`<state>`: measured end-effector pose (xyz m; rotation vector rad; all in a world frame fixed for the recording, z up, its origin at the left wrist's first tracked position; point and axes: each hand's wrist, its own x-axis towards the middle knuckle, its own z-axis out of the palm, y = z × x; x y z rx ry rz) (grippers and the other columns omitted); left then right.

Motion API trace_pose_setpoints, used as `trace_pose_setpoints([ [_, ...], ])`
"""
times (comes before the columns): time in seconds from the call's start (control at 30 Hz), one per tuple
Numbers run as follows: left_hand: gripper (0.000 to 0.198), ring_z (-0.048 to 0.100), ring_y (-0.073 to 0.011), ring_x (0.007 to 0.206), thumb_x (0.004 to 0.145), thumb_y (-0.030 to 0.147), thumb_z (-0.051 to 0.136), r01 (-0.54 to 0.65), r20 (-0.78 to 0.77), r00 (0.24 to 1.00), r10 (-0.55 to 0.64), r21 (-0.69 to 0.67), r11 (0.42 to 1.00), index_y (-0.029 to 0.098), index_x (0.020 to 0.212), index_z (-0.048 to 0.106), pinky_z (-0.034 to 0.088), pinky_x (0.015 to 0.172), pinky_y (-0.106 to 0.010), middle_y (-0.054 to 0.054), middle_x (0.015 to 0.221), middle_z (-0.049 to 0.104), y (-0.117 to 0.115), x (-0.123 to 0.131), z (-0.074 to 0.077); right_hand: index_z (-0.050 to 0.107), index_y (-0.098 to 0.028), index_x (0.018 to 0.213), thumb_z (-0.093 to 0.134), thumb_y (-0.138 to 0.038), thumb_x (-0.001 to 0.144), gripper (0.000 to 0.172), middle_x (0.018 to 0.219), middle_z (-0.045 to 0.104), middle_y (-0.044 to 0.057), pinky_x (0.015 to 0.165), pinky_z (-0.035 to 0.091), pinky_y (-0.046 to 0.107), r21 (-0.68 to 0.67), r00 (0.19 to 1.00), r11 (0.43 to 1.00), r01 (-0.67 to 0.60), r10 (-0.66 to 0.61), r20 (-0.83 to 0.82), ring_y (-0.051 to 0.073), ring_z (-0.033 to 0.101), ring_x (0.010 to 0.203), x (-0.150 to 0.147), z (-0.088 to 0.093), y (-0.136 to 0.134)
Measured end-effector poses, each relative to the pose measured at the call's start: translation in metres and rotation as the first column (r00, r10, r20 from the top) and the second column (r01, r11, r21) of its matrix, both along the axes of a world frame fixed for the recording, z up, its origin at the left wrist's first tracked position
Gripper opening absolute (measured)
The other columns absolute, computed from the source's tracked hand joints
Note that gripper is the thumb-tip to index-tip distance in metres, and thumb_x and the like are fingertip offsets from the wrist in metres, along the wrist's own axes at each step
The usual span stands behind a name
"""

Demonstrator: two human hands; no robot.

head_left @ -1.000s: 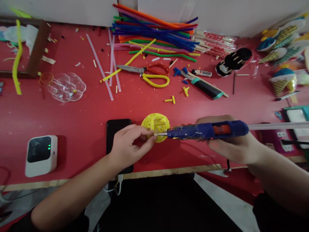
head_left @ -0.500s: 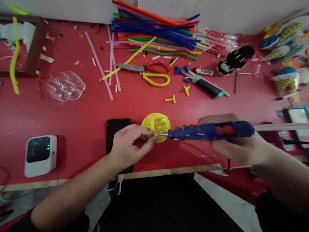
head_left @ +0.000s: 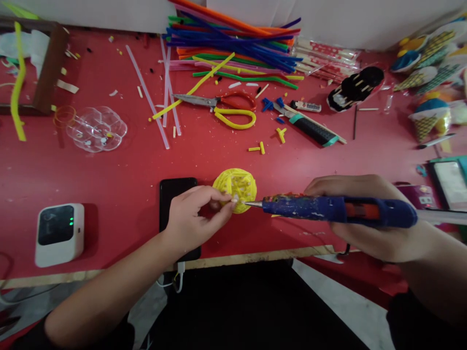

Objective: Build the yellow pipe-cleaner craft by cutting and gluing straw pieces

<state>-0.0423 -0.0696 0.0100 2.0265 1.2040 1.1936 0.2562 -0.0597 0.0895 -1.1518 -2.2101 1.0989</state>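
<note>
On the red tabletop (head_left: 126, 189), beside the black phone (head_left: 168, 194), lies a round, yellow, fuzzy wound disc (head_left: 237, 176); winding looks done, gluing unfinished; left hand (head_left: 193, 211): grip pinches a small pale bit (head_left: 236, 198) over the disc; right hand (head_left: 383, 244): grip wrapped round a blue plastic glue gun (head_left: 306, 208); bond unclear.

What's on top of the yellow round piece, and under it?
On the yellow round piece: pale specks. The left hand's fingers and the blue glue gun's nozzle overlap its lower part, covering patches there. Whatever is underneath is hidden.
</note>
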Motion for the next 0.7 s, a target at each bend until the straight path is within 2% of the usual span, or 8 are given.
trace_pose_setpoints([
  [0.2,0.009,0.062,-0.0074,0.05,0.094,0.025,0.075,0.003,-0.008,1.0,-0.003,0.006,1.0,0.022,0.088,0.069,0.048,0.045,-0.02,0.003,0.072,0.077,0.0005,0.0001,0.0005,0.059,-0.024,0.084,0.054,-0.024,0.089,0.007,0.064,0.056,-0.004,0.042,0.036,0.024,0.001,1.0,1.0,-0.008,0.008,0.023,0.01,0.047,0.049,-0.005,0.0044,0.0026],
  [0.57,0.01,0.062,-0.0059,0.051,0.095,0.025,0.075,0.003,-0.026,1.0,-0.002,0.029,1.0,0.022,0.089,0.068,0.046,0.046,-0.018,0.004,0.073,0.077,0.001,0.0002,0.0006,0.055,-0.024,0.08,0.054,-0.026,0.091,0.01,0.062,0.052,-0.006,0.041,0.034,0.022,0.002,0.997,0.998,-0.06,0.06,0.046,0.008,0.044,0.047,-0.0083,0.0088,0.0069],
  [0.7,0.01,0.062,-0.0062,0.051,0.095,0.026,0.074,0.001,-0.023,1.0,0.0,0.022,1.0,0.022,0.089,0.068,0.047,0.046,-0.019,0.004,0.073,0.077,0.0006,0.0005,0.0002,0.054,-0.024,0.08,0.054,-0.028,0.092,0.013,0.062,0.051,-0.006,0.042,0.034,0.022,0.008,0.998,0.999,-0.038,0.038,0.048,0.008,0.043,0.048,-0.0085,0.0084,0.0069],
])
